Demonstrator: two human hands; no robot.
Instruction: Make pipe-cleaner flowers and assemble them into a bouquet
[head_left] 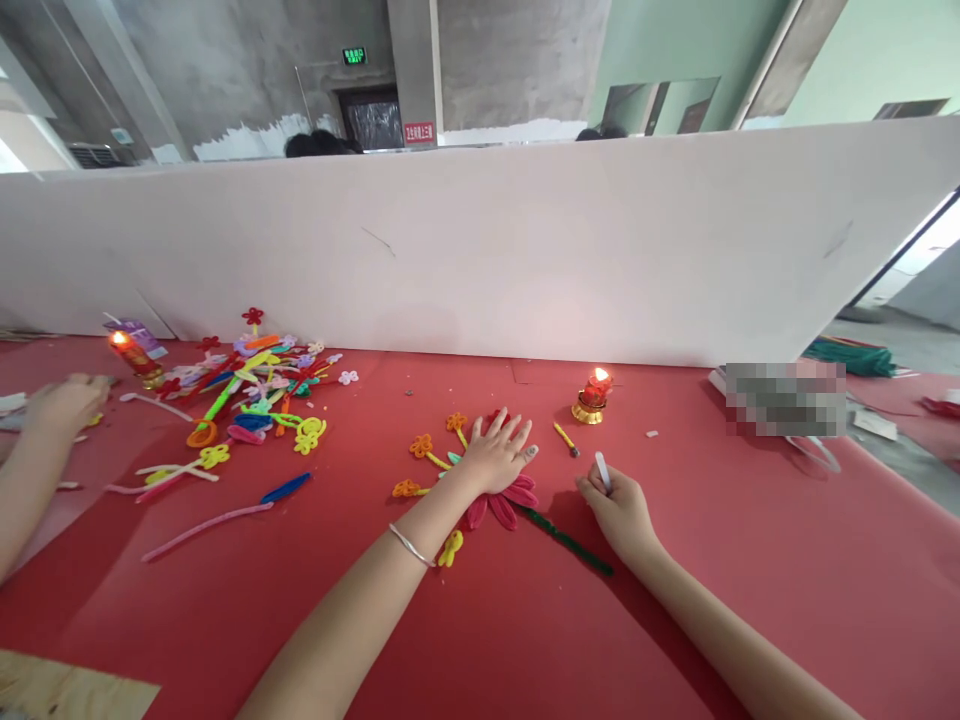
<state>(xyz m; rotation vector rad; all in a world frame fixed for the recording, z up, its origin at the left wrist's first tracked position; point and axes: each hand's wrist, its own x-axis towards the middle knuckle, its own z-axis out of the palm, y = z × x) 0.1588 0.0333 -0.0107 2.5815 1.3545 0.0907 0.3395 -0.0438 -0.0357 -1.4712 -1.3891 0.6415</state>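
Note:
My left hand (499, 455), fingers spread, lies over a pink flower (502, 514) made of fuzzy pipe cleaners. Part of the flower is hidden beneath the palm. Its dark green stem (568, 543) points toward the lower right. Small orange flowers (421, 446) on yellow stems fan out left of the hand, and a yellow fuzzy piece (451, 549) lies below the wrist. My right hand (622, 515) is closed around a short whitish glue stick (602, 470), which points upward. Beyond it burns a red candle (598, 391) in a gold holder, with a short yellow stick (565, 438) nearby.
Several colourful pipe-cleaner pieces (259, 390) are heaped at the left on the red tabletop (465, 640). Another lit candle (133, 358) stands there, near another person's hand (71, 405). A white partition (480, 250) closes the far side. A blurred-out object (784, 400) sits at right.

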